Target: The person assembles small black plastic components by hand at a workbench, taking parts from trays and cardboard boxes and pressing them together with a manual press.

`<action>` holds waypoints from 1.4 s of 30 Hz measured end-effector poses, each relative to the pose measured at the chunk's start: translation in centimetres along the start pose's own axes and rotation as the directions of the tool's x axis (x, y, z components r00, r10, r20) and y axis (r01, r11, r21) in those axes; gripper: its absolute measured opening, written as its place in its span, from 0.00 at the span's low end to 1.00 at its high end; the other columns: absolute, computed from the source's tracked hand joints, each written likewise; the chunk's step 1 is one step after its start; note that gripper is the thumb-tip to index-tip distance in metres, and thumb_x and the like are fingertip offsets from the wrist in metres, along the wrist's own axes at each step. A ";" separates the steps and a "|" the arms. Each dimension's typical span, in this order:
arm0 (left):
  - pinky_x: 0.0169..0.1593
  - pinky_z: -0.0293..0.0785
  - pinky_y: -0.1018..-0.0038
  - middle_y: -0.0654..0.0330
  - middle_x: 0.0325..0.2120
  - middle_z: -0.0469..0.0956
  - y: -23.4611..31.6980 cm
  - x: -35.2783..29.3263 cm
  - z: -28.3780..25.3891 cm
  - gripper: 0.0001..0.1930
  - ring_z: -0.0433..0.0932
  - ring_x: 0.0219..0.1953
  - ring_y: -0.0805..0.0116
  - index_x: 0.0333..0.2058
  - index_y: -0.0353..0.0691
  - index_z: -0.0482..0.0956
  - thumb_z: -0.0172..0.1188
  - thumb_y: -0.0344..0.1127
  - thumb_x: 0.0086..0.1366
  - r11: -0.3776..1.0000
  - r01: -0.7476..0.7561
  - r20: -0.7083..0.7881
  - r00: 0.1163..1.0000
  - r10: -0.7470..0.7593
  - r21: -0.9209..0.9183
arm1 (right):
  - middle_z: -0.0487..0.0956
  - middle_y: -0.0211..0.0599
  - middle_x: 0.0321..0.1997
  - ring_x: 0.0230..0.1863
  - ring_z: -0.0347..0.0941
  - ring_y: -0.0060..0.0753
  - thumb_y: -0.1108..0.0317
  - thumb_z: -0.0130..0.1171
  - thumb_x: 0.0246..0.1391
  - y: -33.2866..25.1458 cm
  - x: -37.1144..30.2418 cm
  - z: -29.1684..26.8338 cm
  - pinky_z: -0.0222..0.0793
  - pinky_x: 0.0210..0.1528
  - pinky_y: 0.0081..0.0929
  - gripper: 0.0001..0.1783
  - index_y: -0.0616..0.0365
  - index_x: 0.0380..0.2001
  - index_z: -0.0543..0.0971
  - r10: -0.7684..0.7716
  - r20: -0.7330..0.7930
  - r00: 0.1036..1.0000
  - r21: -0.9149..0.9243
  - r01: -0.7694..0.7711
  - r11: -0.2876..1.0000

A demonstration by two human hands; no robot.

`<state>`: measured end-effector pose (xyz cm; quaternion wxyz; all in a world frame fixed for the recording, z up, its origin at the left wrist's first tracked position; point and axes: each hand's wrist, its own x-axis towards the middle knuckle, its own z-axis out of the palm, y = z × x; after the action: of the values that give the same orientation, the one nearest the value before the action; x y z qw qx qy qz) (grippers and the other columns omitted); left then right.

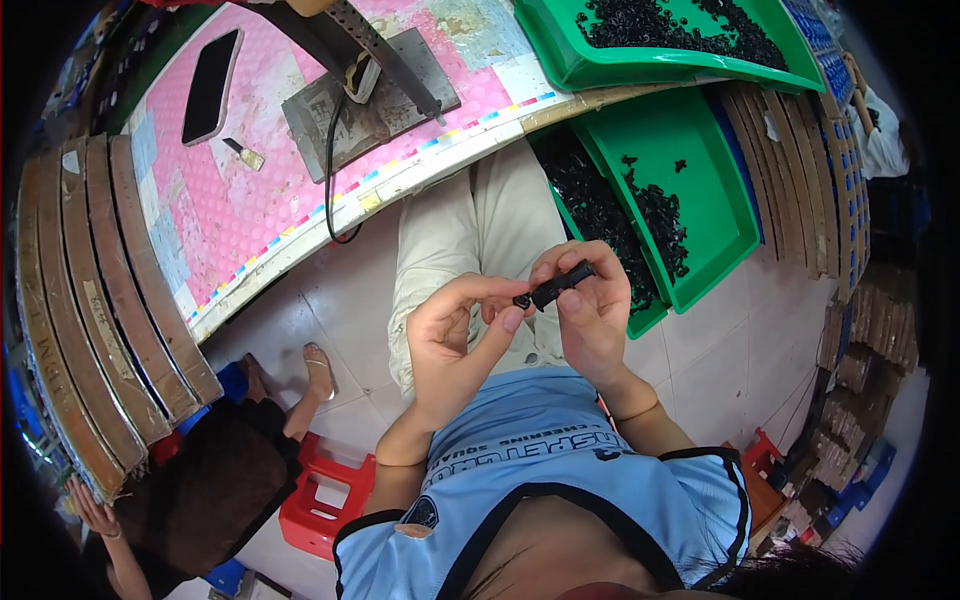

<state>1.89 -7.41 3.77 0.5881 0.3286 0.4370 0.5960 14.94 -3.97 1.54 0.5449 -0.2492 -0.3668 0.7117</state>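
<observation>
Above my lap, my right hand (597, 305) grips a black cylindrical plastic part (562, 286) between thumb and fingers, tilted with its far end up to the right. My left hand (462, 335) pinches a small black piece (522, 300) between thumb and forefinger, right at the lower left end of that part. Whether the two pieces touch or are joined, I cannot tell. To the right of my knees, a green tray (715, 200) holds loose small black parts (660, 215). More black parts lie in a second green tray beneath it.
A pink-covered table (220, 215) carries a phone (211, 88), a small yellowish bottle (245, 155) and a metal stand on a plate (420, 75) with a hanging cable. Another green tray (600, 70) of black parts sits at the back right. Cardboard stacks (95, 310) flank both sides. A co-worker sits left, near a red stool (322, 495).
</observation>
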 end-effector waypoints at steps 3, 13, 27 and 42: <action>0.34 0.59 0.84 0.59 0.27 0.74 -0.1 -0.1 0.1 0.10 0.67 0.29 0.79 0.33 0.32 0.71 0.53 0.18 0.49 1.000 -0.007 0.000 1.000 0.007 -0.003 | 0.69 0.41 0.36 0.39 0.67 0.29 0.76 0.54 0.44 0.0 -0.3 -0.1 0.63 0.43 0.25 0.15 0.65 0.37 0.65 -0.007 -0.030 1.000 -0.031 0.006 1.000; 0.35 0.64 0.83 0.55 0.28 0.73 0.0 0.0 0.1 0.09 0.69 0.30 0.76 0.32 0.34 0.64 0.51 0.19 0.52 0.994 0.015 0.053 0.999 -0.009 -0.106 | 0.69 0.45 0.38 0.40 0.68 0.33 0.83 0.52 0.40 0.3 0.2 -0.1 0.64 0.45 0.26 0.16 0.66 0.36 0.65 -0.187 0.005 0.982 -0.213 0.183 0.960; 0.34 0.62 0.83 0.61 0.24 0.67 -0.5 -0.3 2.3 0.07 0.66 0.27 0.77 0.30 0.36 0.62 0.51 0.27 0.55 0.991 -0.062 -0.080 0.995 0.053 -0.120 | 0.69 0.46 0.40 0.47 0.65 0.37 0.84 0.53 0.39 0.1 -0.2 1.2 0.61 0.48 0.29 0.14 0.63 0.33 0.68 -0.277 0.051 0.960 -0.261 0.280 0.924; 0.35 0.60 0.85 0.62 0.27 0.66 -0.9 -0.4 1.3 0.11 0.64 0.29 0.79 0.35 0.35 0.63 0.49 0.35 0.56 0.992 -0.082 -0.164 0.984 0.065 -0.099 | 0.73 0.44 0.38 0.42 0.70 0.37 0.75 0.57 0.42 0.6 0.1 1.3 0.65 0.44 0.27 0.11 0.64 0.33 0.72 -0.443 0.155 0.883 -0.413 0.465 0.783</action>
<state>3.46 -7.72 3.56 0.5448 0.2639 0.4385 0.6642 13.59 -4.30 1.91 0.6203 -0.2521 -0.5797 0.4643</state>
